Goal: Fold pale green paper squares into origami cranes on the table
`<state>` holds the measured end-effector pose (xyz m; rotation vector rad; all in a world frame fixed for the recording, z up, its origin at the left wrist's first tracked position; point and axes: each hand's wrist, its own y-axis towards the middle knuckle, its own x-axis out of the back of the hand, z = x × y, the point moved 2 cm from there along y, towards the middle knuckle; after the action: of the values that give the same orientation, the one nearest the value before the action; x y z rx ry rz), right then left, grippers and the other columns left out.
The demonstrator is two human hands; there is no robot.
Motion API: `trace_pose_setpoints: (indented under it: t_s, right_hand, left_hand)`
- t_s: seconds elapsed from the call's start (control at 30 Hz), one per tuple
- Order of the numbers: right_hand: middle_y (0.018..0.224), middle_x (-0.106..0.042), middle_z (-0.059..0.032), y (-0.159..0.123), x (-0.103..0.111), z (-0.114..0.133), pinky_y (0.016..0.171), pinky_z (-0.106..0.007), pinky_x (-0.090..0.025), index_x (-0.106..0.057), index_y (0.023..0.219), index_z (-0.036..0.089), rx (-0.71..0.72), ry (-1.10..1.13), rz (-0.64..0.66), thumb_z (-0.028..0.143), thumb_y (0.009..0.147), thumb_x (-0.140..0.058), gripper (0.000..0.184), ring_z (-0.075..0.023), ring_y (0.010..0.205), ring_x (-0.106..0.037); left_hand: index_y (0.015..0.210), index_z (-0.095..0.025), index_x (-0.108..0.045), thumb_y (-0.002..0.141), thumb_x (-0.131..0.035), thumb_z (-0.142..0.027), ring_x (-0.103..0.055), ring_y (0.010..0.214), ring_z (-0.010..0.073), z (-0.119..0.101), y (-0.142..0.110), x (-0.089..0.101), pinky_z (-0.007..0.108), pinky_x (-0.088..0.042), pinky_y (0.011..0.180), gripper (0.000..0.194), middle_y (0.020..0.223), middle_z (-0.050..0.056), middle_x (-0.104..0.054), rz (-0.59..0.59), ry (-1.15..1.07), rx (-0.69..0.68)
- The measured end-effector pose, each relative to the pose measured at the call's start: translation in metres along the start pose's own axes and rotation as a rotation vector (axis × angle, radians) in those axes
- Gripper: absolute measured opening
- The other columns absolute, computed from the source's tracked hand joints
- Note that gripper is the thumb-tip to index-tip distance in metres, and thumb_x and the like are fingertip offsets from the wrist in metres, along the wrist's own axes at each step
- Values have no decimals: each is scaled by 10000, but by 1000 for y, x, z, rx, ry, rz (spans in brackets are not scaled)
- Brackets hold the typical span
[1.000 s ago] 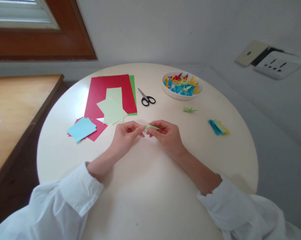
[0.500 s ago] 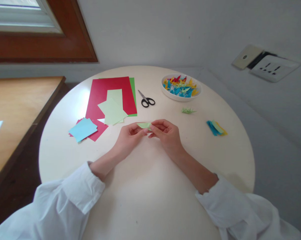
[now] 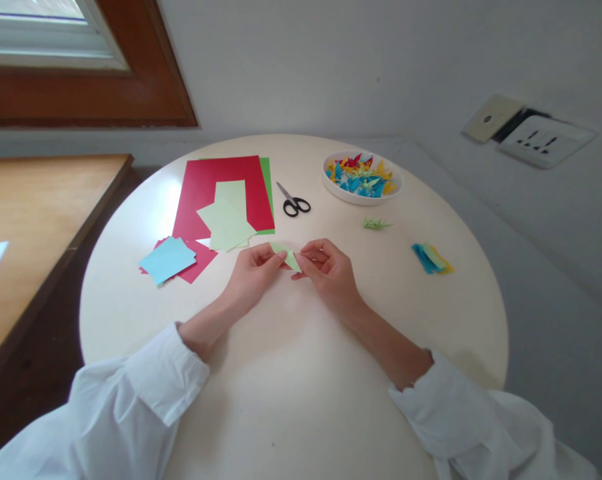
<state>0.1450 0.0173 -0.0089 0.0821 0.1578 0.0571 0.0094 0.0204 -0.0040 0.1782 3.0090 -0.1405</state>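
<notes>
Between my hands, above the middle of the table, is a small folded piece of light green paper (image 3: 291,260). My left hand (image 3: 257,268) pinches its left part between thumb and fingers. From the other side, the thumb and fingertips of my right hand (image 3: 329,268) close on its right end. Some of the folds are hidden behind the fingers. Beyond my left hand, light green sheets (image 3: 229,213) lie on a large red sheet (image 3: 199,180), which overlaps a green one (image 3: 265,179).
Black-handled scissors (image 3: 293,201) lie behind my hands. At the back right, a white dish (image 3: 353,197) holds many colourful folded paper cranes. Small green folded pieces (image 3: 375,224) and a stack of coloured papers (image 3: 432,258) lie to the right; light blue squares (image 3: 168,261) sit left on red ones (image 3: 201,263).
The green folded paper has turned, its right end now pointing down and more of its surface showing. My right hand has shifted slightly left; both hands keep their pinch.
</notes>
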Motion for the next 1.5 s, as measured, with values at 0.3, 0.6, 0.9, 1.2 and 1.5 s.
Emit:
trace_pose_setpoints:
  t_s: [0.3,0.6,0.9,1.2,1.5]
  right_hand:
    - [665,-640,23,3,6,-2,512,-219,-488,-517,801,199,55,-122,-28,391,733,-618,227,-112,609,-630]
    - [599,-625,3,5,8,2,523,-242,-477,-588,635,175,41,-222,-19,419,746,-581,268,-109,530,-583]
    - [498,-583,38,3,4,4,445,-229,-427,-603,570,178,-31,-168,102,325,660,-672,185,-93,440,-517]
    - [523,-602,42,6,6,5,529,-231,-449,-618,566,177,-20,-111,3,280,650,-659,139,-93,502,-546]
    - [515,-581,46,5,4,5,509,-231,-430,-633,594,173,1,-118,-21,273,650,-665,119,-88,488,-521]
  left_hand:
    - [743,-143,-620,700,-622,-351,-615,682,149,-3,3,0,272,-484,662,212,687,22,-635,-27,46,-64]
    - [1206,-171,-435,732,-626,-297,-273,361,47,-7,-2,-1,185,-186,379,526,427,-122,-369,147,190,-8]
    - [1205,-182,-389,735,-620,-363,-303,378,49,-8,-6,-5,191,-185,399,554,456,-105,-451,324,175,56]
    - [1107,-197,-447,748,-605,-364,-305,377,35,-9,-4,-2,179,-215,414,426,476,-113,-465,203,169,43]
    - [1112,-191,-424,789,-548,-335,-403,422,52,-8,-4,-4,184,-258,439,375,552,-57,-585,251,184,8]
